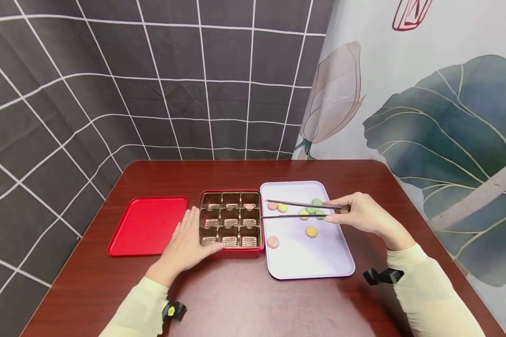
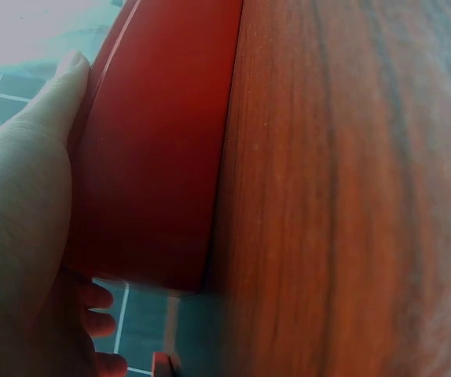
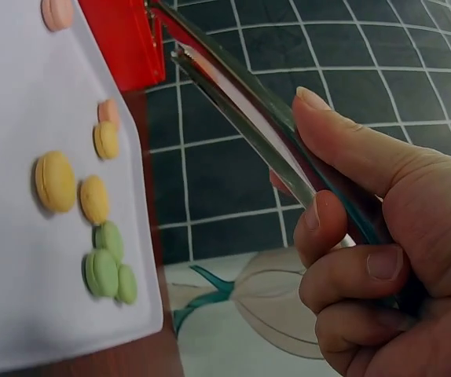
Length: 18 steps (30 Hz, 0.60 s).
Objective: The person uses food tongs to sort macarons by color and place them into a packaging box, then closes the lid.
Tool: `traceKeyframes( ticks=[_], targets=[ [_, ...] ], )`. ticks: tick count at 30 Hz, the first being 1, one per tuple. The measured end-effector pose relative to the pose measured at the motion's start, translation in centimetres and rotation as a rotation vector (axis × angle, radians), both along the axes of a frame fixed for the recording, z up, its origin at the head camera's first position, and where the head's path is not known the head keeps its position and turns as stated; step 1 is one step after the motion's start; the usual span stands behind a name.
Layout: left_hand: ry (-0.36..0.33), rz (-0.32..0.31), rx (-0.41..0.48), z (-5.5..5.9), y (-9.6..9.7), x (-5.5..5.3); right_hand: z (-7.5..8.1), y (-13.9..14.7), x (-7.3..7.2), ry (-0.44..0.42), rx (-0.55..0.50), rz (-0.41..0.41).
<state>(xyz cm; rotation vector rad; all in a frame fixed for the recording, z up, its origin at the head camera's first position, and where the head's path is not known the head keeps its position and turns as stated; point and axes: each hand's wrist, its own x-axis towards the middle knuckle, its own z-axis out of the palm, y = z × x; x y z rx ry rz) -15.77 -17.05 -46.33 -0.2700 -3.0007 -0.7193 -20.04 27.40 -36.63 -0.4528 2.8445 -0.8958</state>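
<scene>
My left hand (image 1: 185, 243) rests against the left side of a red box (image 1: 236, 253), fingers straight and thumb over its front edge. Inside, a brown-gold insert has several square compartments; a pink macaron (image 1: 249, 206) lies in the back right one. With my right hand (image 1: 364, 214) I grip long metal tongs (image 1: 295, 203), thumb on one arm and fingers curled round the other. Their tips stand apart by the box's right edge, nothing between them. Below the tongs lies a pale tray (image 1: 308, 262) with three green macarons (image 3: 101, 272), three yellow macarons (image 3: 55, 182) and two pink ones.
A red lid (image 1: 149, 227) lies flat to the left of the box. The dark reddish wooden table (image 1: 244, 295) ends at a grey gridded curtain (image 1: 173, 93) and a printed floral cloth (image 1: 438, 131) behind. The tray stands close beside the box.
</scene>
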Motion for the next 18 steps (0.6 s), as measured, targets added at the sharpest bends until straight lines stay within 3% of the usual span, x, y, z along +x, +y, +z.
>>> traceKeyframes(
  ticks=[7, 18],
  targets=[
    [-0.006, -0.001, 0.001, 0.1, 0.0, 0.0, -0.1, 1.5, 1.7, -0.038, -0.001, -0.009],
    [-0.001, -0.008, 0.000, 0.4, 0.1, -0.1, -0.6, 2.4, 3.0, -0.060, -0.032, 0.044]
  ],
)
